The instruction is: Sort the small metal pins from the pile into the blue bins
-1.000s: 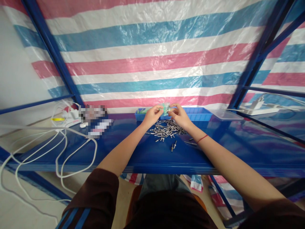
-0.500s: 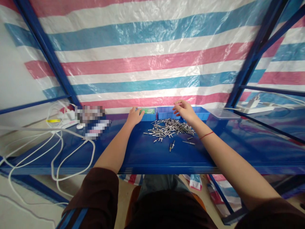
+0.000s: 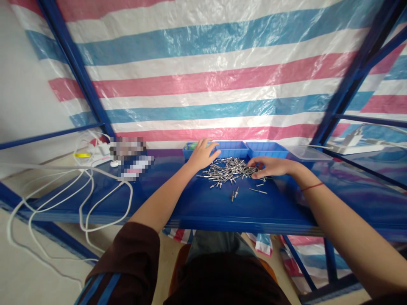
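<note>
A loose pile of metal pop rivets (image 3: 231,168) lies on the blue tabletop (image 3: 203,207). My left hand (image 3: 202,155) hovers at the pile's left edge with its fingers apart, in front of the blue bins; nothing shows in it. At the right side of the pile, my right hand (image 3: 270,166) reaches in with thumb and fingers apart, their tips at the rivets. Behind the pile stand a left bin (image 3: 187,156) with something green inside, a middle blue bin (image 3: 235,149) and a right blue bin (image 3: 269,149). Several stray rivets (image 3: 234,194) lie nearer the front edge.
White cables (image 3: 130,199) loop over the table's left end. A clear plastic lid (image 3: 307,153) lies right of the bins, with a white power strip (image 3: 359,146) beyond. Blue metal posts (image 3: 76,76) frame the striped sheet (image 3: 206,76) behind.
My left hand has moved right, from the left bin to the pile's left edge. My right hand has come down from above the bins to the right side of the pile.
</note>
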Motion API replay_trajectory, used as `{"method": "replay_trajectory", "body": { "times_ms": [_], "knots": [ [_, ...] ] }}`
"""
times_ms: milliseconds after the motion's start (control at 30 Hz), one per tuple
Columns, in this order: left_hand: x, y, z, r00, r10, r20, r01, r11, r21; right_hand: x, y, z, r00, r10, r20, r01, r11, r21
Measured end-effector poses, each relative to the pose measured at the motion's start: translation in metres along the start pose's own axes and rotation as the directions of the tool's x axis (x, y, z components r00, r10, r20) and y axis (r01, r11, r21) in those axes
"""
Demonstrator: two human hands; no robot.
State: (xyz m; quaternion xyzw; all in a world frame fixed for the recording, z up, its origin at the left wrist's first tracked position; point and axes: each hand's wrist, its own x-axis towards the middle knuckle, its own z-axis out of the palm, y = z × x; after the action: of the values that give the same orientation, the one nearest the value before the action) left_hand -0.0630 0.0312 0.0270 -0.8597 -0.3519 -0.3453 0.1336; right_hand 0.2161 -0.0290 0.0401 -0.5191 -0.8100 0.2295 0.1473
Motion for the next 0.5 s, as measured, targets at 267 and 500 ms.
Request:
{"method": "replay_trajectory", "body": {
  "times_ms": [267, 500],
  "knots": [
    [-0.006, 0.035, 0.017, 0.936, 0.261, 0.236, -0.219, 0.957, -0.19, 0.008, 0.0, 0.01, 0.995, -0.036, -0.094, 0.031, 0.998, -0.052],
    [-0.005, 0.034, 0.018, 0.916, 0.237, 0.323, -0.159, 0.955, -0.25, 0.01, 0.007, 0.01, 0.983, -0.047, -0.177, 0.072, 0.988, 0.138]
  ]
}}
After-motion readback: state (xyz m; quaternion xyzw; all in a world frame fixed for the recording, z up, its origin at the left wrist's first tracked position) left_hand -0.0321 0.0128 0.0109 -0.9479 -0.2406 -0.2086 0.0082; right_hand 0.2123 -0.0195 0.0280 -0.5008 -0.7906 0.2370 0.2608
